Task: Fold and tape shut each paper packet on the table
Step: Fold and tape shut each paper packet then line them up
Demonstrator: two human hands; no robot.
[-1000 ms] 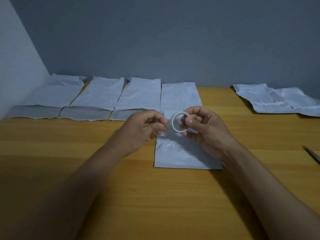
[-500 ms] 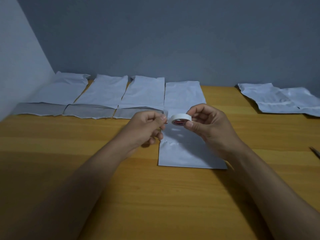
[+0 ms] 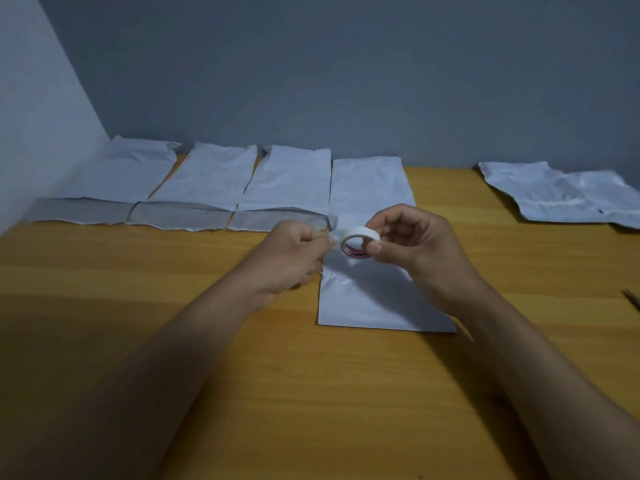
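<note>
A small white tape roll (image 3: 360, 236) hangs above the middle of the table, pinched by the thumb and fingers of my right hand (image 3: 419, 251). My left hand (image 3: 294, 258) is just left of the roll and pinches the tape's loose end at the roll's left side. Under both hands lies a white paper packet (image 3: 370, 299), flat and long, running away from me. Three more white packets (image 3: 207, 178) lie side by side at the back left, each with its near end folded over in grey.
A loose pile of crumpled white packets (image 3: 561, 192) lies at the back right. A thin dark tool (image 3: 632, 297), cut off by the frame, pokes in at the right edge. The wooden table (image 3: 311, 393) meets a grey wall behind and a pale wall at left.
The roll has tipped from facing me edge-on to showing its white band and red core. My left fingers have closed on the tape's end. The view has shifted slightly.
</note>
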